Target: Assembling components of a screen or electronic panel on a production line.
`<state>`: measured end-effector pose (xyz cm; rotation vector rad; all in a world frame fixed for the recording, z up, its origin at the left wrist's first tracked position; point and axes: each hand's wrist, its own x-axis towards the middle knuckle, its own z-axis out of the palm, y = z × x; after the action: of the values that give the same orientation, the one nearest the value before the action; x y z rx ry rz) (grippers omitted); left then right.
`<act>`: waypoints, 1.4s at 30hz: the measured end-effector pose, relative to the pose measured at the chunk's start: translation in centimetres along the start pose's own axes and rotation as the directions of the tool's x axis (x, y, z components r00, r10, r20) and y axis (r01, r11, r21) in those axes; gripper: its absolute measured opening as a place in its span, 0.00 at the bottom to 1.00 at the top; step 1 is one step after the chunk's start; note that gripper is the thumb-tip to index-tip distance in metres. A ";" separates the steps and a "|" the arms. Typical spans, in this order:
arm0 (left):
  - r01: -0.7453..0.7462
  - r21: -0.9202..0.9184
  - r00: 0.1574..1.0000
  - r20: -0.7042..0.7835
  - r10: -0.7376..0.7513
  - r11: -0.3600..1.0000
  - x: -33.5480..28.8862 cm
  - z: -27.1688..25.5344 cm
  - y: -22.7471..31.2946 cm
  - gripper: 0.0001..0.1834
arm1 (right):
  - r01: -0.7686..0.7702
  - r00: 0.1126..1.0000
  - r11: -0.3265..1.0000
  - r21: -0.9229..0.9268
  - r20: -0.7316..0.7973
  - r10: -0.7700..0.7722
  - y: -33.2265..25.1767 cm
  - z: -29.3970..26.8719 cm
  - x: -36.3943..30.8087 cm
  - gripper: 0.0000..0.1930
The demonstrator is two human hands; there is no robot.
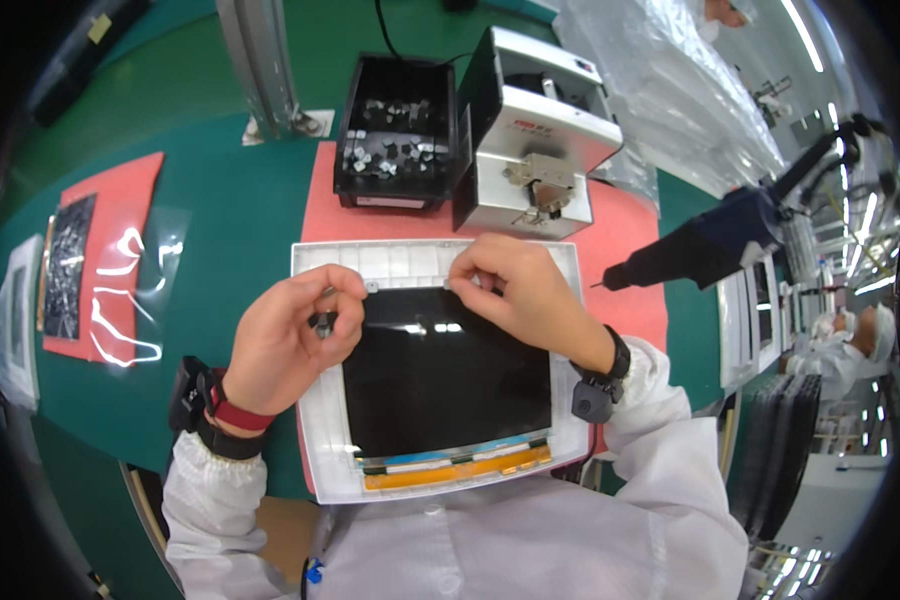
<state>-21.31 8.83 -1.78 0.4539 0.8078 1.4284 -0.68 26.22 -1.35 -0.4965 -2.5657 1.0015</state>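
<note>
A black display panel [448, 375] lies in a white plastic frame [320, 440], with an orange strip [460, 470] along its near edge. My left hand [300, 335] is closed above the frame's left side. Small grey metal pieces [322, 322] show between its curled fingers, while thumb and index finger come together near the panel's far left corner. Close to those fingertips, a small metal bracket [372, 286] sits at the panel's far edge. My right hand [520, 295] pinches at the same edge, right of the bracket; its fingers hide whatever they hold.
Behind the frame stand a black bin [385, 180] of small metal parts and a white machine [545, 130]. An electric screwdriver [695, 245] points in from the right. A pink mat [120, 260] with a dark panel [68, 265] lies left on the green table [210, 240].
</note>
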 end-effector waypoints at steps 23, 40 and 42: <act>0.066 0.304 0.986 0.128 -0.109 0.951 1.8 4.2 -2.8 0.09 | 0.122 0.984 0.961 0.247 0.097 -0.150 -2.6 -1.4 -1.3 0.09; 0.087 0.306 0.992 0.057 -0.109 0.948 1.5 4.0 -3.2 0.05 | -0.062 0.998 0.896 0.441 0.031 0.054 -1.6 0.8 -1.8 0.05; 0.088 0.320 0.994 0.037 -0.106 0.943 1.6 4.1 -3.3 0.05 | -0.048 0.999 0.898 0.438 0.015 0.047 -1.6 0.8 -1.8 0.05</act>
<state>-16.17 10.70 -1.73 0.6870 1.0089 1.1921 0.26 23.87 -1.15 -0.4294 -2.2330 1.5448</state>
